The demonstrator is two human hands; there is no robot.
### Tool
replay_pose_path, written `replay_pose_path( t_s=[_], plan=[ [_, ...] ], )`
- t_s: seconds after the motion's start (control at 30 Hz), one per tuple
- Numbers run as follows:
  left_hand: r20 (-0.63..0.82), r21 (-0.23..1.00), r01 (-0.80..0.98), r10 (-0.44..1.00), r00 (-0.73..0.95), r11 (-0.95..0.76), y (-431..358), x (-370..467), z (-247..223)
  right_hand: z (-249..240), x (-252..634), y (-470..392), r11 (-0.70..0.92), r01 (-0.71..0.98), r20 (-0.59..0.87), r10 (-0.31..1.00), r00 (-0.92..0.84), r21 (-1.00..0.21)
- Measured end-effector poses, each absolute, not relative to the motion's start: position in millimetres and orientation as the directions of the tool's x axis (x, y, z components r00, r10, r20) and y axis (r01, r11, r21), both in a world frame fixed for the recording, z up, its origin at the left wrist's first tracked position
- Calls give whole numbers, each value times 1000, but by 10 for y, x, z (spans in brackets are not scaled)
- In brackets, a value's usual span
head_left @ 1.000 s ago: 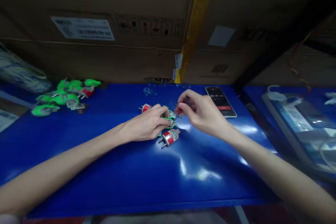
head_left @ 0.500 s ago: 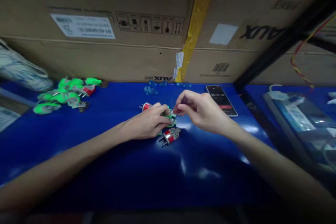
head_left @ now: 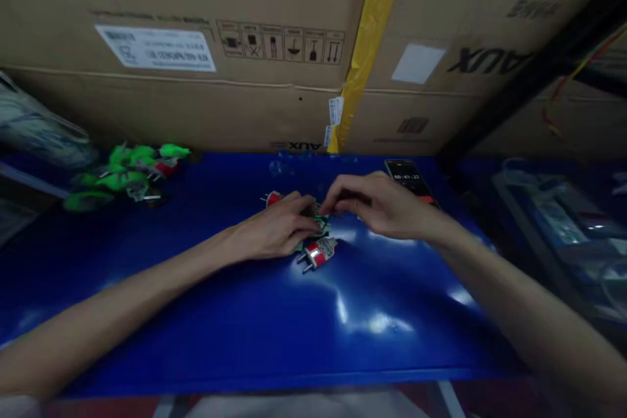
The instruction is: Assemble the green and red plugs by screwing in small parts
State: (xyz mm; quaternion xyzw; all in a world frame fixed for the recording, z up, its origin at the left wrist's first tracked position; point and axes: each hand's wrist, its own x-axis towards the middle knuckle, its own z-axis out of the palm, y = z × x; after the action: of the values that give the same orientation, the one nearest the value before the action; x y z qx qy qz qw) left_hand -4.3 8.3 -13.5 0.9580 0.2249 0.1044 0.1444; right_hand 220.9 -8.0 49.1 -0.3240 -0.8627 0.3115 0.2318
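Note:
My left hand (head_left: 281, 227) is closed, thumb and fingers gripping a small green and grey plug part (head_left: 322, 225) on the blue table; much of it is hidden behind the fingers. My right hand (head_left: 375, 204) comes in from the right with its fingertips pinched at the part's upper edge. Whatever sits in that pinch is too small and hidden to make out. Just below lies an opened red and grey plug half (head_left: 319, 253) with two metal pins pointing left. Another red plug piece (head_left: 273, 198) shows its pins beyond my left knuckles.
A heap of green and red plugs (head_left: 125, 173) lies at the back left. Clear bluish plastic pieces (head_left: 281, 166) sit at the back. A phone (head_left: 409, 177) showing a timer is behind my right hand. Cardboard boxes (head_left: 235, 108) wall the back; a black post (head_left: 494, 104) stands right.
My right fingertips have moved slightly left and in against the green part. The thin dark tool seen in them before no longer shows. My left hand stays put.

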Motion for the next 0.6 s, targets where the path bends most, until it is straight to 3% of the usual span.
replay_pose_path(
  t_s=[0.23,0.33,0.47,0.6],
  plan=[
    [149,302,373,430,891,-877,62,-16,-116,243,2121,-165,373,520,229,919,-320,-769],
    [140,316,374,433,890,-872,68,-22,-114,272,2157,-180,470,501,247,859,-448,-727],
    [140,332,379,442,886,-864,89,-46,-133,451,2235,-145,629,377,206,657,-725,-680],
    [154,329,369,435,887,-869,97,-50,-147,558,2260,-70,659,359,155,588,-794,-661]
  ],
)
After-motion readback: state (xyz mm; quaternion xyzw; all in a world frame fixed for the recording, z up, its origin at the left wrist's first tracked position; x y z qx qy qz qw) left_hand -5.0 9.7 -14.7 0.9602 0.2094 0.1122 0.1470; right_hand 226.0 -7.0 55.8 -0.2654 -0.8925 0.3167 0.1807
